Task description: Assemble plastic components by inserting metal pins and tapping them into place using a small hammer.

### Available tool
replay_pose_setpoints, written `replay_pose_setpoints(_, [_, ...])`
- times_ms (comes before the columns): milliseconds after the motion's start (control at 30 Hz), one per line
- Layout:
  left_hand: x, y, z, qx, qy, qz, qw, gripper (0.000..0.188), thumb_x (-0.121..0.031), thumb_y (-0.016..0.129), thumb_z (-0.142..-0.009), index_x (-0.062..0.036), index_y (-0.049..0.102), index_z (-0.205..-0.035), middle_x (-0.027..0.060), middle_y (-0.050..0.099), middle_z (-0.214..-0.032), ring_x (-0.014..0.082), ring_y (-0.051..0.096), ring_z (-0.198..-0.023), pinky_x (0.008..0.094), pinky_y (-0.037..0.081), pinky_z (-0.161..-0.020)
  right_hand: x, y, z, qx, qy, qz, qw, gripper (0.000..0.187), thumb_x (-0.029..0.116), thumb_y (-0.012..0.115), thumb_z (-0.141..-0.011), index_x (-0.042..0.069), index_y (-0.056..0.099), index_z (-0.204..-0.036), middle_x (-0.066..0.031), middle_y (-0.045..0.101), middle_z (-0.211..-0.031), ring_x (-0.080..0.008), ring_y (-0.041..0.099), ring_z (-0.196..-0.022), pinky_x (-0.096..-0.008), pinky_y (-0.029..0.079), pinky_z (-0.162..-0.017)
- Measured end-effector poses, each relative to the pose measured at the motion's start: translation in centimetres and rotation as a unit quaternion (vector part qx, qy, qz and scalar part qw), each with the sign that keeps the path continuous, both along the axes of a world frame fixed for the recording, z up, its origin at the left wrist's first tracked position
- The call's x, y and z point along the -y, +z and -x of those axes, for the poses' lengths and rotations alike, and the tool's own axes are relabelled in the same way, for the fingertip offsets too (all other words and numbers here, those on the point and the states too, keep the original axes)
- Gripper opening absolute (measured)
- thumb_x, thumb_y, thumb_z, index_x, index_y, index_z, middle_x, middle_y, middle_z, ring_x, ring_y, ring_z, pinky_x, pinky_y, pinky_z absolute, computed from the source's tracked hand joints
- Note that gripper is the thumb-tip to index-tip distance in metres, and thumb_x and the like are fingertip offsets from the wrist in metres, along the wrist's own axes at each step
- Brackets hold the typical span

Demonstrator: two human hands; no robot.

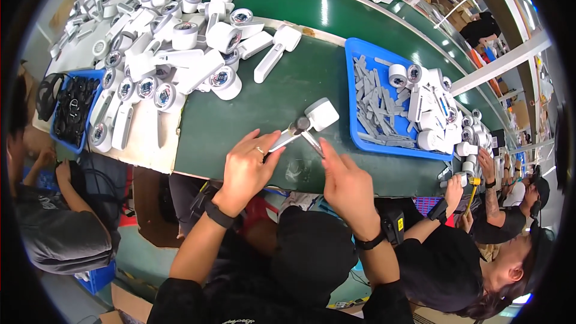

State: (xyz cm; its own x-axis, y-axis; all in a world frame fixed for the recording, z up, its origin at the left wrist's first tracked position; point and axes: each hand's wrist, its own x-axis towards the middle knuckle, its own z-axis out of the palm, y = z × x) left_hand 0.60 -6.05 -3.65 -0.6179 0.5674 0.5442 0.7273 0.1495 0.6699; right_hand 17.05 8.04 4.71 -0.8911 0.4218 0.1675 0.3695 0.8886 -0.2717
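My left hand [247, 165] is closed around the handle of a white handheld fan [322, 114], which lies over the green tabletop with its round head pointing away from me. In my right hand [348, 181] is the thin handle of a small hammer [313, 143]. The hammer's dark, rounded head rests over the fan's neck, or just above it; which of the two I cannot tell. Part of the fan's handle is hidden by my left fingers and by the hammer head.
White fans [186, 36] pile up at the left. A blue tray [351, 105] with grey strips and white fans stands to the right. A blue bin [96, 99] of black parts sits far left. Co-workers sit on both sides, one person's hand [454, 193] near the tray.
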Motion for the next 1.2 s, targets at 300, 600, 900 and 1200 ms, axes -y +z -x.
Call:
replay_pose_setpoints(300, [0.0, -0.5, 0.3, 0.004, -0.003, -0.005, 1.000, 0.027, -0.009, 0.082, -0.086, 0.0002, 0.076, -0.110, 0.0142, 0.078, -0.105, 0.0329, 0.076, -0.092, 0.0478, 0.057, -0.104, 0.4, 0.9, 0.4, 0.026, -0.001, 0.015, 1.000, 0.041, 0.012, 0.061, -0.102, 0.016, 0.064, -0.142, -0.0150, 0.068, -0.089, -0.0371, 0.066, -0.071, -0.0441, 0.051, -0.063])
replay_pose_setpoints(600, [0.0, -0.4, 0.1, 0.000, -0.005, -0.005, 1.000, 0.027, -0.010, 0.083, -0.086, -0.0010, 0.076, -0.111, 0.0147, 0.078, -0.106, 0.0339, 0.075, -0.096, 0.0478, 0.057, -0.103, -2.2, -3.2, -0.8, -0.188, 0.096, 0.093, 0.973, 0.040, 0.017, 0.058, -0.107, 0.009, 0.059, -0.146, -0.0103, 0.060, -0.074, -0.0248, 0.060, -0.060, -0.0342, 0.048, -0.056])
replay_pose_setpoints(900, [-0.1, 0.0, 0.0, 0.123, 0.052, 0.013, 0.991, 0.037, -0.015, 0.083, -0.087, -0.0041, 0.075, -0.121, 0.0205, 0.076, -0.105, 0.0372, 0.074, -0.101, 0.0412, 0.058, -0.090, -6.7, -5.9, -5.6, -0.187, -0.137, 0.509, 0.829, 0.033, 0.014, 0.058, -0.108, 0.002, 0.058, -0.139, 0.0051, 0.053, -0.072, -0.0029, 0.044, -0.049, -0.0211, 0.034, -0.045])
replay_pose_setpoints(1200, [-1.7, 6.7, 2.3, 0.069, 0.010, 0.228, 0.971, 0.036, -0.026, 0.078, -0.088, -0.0005, 0.076, -0.113, 0.0254, 0.074, -0.097, 0.0422, 0.072, -0.090, 0.0453, 0.058, -0.080, -7.7, -7.2, -7.0, -0.189, -0.085, 0.565, 0.798, 0.025, 0.011, 0.062, -0.105, 0.002, 0.064, -0.128, 0.0060, 0.053, -0.069, -0.0025, 0.048, -0.053, -0.0222, 0.036, -0.048])
